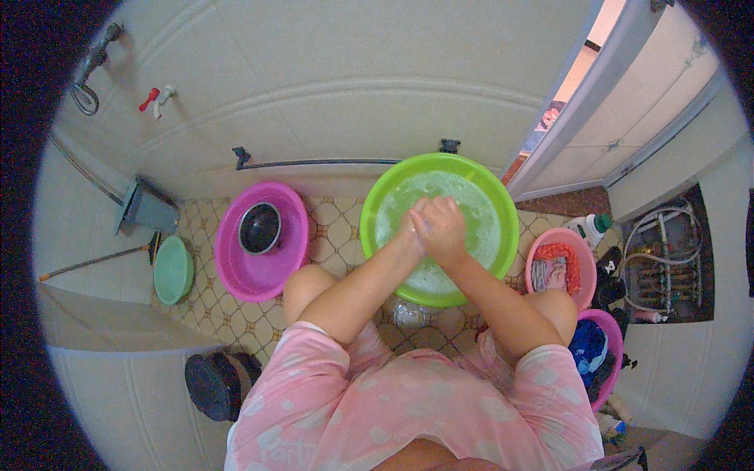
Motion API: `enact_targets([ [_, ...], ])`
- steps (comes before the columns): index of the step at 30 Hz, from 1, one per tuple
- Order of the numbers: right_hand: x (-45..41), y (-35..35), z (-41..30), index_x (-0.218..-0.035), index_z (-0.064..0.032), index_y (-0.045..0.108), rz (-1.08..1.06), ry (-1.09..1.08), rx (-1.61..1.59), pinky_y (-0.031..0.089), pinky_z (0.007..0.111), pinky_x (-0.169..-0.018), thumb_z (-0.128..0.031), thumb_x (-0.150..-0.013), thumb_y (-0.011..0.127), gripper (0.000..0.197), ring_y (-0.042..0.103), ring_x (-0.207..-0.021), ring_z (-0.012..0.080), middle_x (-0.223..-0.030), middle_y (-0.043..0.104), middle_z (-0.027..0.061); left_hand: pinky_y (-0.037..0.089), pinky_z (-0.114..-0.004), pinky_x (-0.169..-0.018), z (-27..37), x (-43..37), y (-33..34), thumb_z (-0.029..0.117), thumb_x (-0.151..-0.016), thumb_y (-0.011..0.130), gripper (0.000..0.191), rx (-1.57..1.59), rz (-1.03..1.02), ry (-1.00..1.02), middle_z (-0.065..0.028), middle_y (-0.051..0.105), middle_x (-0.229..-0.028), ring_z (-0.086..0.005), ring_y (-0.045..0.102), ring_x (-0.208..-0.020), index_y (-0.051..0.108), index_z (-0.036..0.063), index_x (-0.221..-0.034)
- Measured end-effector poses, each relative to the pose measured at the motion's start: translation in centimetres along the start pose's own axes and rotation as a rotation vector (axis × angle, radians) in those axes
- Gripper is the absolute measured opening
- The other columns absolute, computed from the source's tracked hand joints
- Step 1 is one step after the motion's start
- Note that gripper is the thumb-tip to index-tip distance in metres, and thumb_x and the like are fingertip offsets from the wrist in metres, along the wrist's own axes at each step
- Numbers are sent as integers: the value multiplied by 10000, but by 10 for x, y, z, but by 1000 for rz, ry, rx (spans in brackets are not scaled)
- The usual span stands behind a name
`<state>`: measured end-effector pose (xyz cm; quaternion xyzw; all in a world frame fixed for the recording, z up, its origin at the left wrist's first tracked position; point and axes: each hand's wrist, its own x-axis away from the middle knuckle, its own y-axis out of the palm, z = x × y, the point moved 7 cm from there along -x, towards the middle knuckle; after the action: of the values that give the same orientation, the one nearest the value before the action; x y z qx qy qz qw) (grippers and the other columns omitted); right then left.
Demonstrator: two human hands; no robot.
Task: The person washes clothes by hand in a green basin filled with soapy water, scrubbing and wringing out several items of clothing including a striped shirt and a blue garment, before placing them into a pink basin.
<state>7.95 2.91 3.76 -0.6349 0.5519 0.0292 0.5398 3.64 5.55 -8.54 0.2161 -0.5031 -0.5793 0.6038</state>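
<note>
A large lime-green plastic basin (369,203) sits on the tiled floor between my knees. Soapy water (480,226) with white foam fills much of it. Above the water, my left hand (414,219) and my right hand (443,226) are pressed together near the basin's middle. The fingers of my right hand are curled, and the left fingers are mostly hidden behind them. Whether anything is squeezed between the palms cannot be seen. Both forearms reach in over the near rim.
To the left stands a magenta basin (265,279) with a dark round bowl (260,228) inside, then a mint-green basin (174,271). On the right, a pink tub (583,285) and a magenta tub (612,347) hold cloth items. A door (580,106) stands ajar at the upper right.
</note>
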Motion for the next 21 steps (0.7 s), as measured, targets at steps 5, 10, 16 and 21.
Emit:
enact_targets([
  [5,0,2,-6,-654,-39,559,-25,-72,-10,403,402,-638,-215,-727,540,192,513,-678,289,-677,541,120,417,-354,-800,-11,-12,-15,382,-841,388,335,33,-34,13,-67,522,-975,-198,506,-926,481,97,-990],
  [10,0,6,-1,-634,-41,543,-145,-3,40,409,394,-620,-202,-772,493,218,515,-659,287,-655,529,124,413,-359,-807,-22,-24,-26,393,-843,375,352,69,-85,31,-68,522,-986,-201,504,-934,478,95,-1001],
  [16,0,4,4,-644,-37,535,-109,65,-38,416,400,-599,-222,-792,458,249,509,-636,298,-655,523,132,409,-364,-817,-34,-45,-43,406,-846,359,374,122,-232,96,-70,522,-998,-205,502,-943,473,93,-1015],
  [21,1,6,17,-604,-16,487,5,60,-40,385,400,-556,-176,-777,482,237,476,-607,313,-610,475,145,402,-370,-829,-35,-46,-38,426,-848,337,407,92,-217,112,-71,520,-1019,-209,499,-956,465,90,-1038],
])
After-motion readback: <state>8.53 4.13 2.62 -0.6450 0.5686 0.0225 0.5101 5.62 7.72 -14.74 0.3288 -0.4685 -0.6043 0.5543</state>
